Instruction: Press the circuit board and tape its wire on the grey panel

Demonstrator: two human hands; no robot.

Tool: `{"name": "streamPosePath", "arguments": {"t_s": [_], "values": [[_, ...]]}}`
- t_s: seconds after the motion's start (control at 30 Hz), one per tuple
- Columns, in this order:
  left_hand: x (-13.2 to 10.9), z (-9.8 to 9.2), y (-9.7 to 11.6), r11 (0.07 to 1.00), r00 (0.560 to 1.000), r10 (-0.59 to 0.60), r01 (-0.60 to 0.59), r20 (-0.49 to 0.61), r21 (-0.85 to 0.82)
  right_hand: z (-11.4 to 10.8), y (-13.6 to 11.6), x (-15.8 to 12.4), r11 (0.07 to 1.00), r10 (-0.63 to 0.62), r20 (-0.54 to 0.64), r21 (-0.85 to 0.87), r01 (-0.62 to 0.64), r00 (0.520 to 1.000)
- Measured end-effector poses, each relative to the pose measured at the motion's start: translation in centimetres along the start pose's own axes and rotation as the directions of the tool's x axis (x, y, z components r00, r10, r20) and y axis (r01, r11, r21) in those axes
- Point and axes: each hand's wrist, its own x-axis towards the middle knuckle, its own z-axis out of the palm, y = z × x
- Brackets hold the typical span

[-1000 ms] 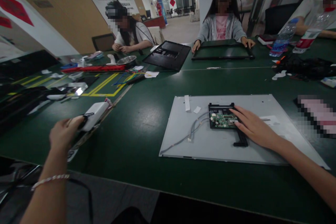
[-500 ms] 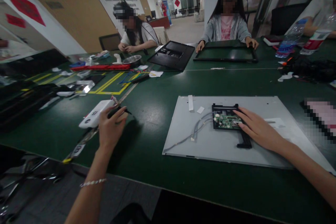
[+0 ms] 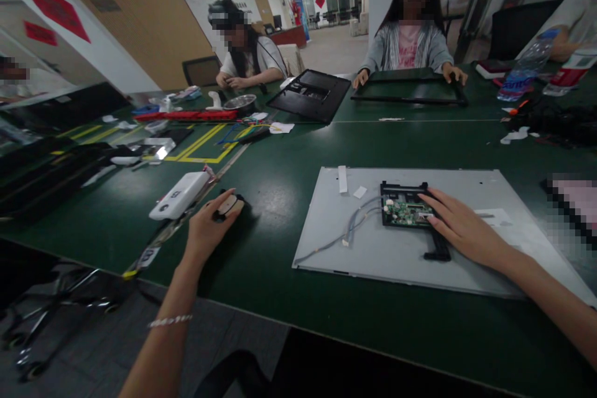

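Observation:
A grey metal display panel (image 3: 396, 255) lies flat on the green table (image 3: 280, 174). On it sits a small green circuit board (image 3: 405, 211) in a black bracket, with grey cables (image 3: 347, 230) trailing left. My right hand (image 3: 461, 230) rests flat on the panel, fingers stretched out and touching the board's right edge. My left hand (image 3: 208, 227) is closed round a small dark and beige object (image 3: 228, 205) on the table, just right of a white device (image 3: 180, 194).
A yellow-lined zone (image 3: 200, 146) with tools and parts lies at the left. Two persons sit at the far side, one with hands on a black frame (image 3: 408, 90), next to a black back cover (image 3: 310, 96). Bottles (image 3: 522, 71) stand far right.
My left hand has moved right, away from the white device, and now grips a small object on the table. My right hand has stayed on the board.

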Motion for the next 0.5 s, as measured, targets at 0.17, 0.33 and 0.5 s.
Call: {"name": "streamPosePath", "arguments": {"t_s": [0.17, 0.33, 0.5], "values": [[-0.2, 0.1, 0.4, 1.000, 1.000, 0.016, -0.016, 0.015, -0.012, 0.2, 0.1, -0.1, 1.000, 0.008, 0.009, -0.003, -0.008, 1.000], [-0.3, 0.2, 0.9, 0.998, 0.999, 0.034, -0.033, -0.031, 0.048, 0.2, 0.2, -0.1, 1.000, 0.000, 0.008, 0.005, 0.000, 1.000], [0.0, -0.3, 1.3, 0.996, 0.988, 0.020, -0.006, -0.151, 0.091, 0.2, 0.3, 0.0, 1.000, -0.013, -0.005, 0.004, 0.013, 1.000]]}}
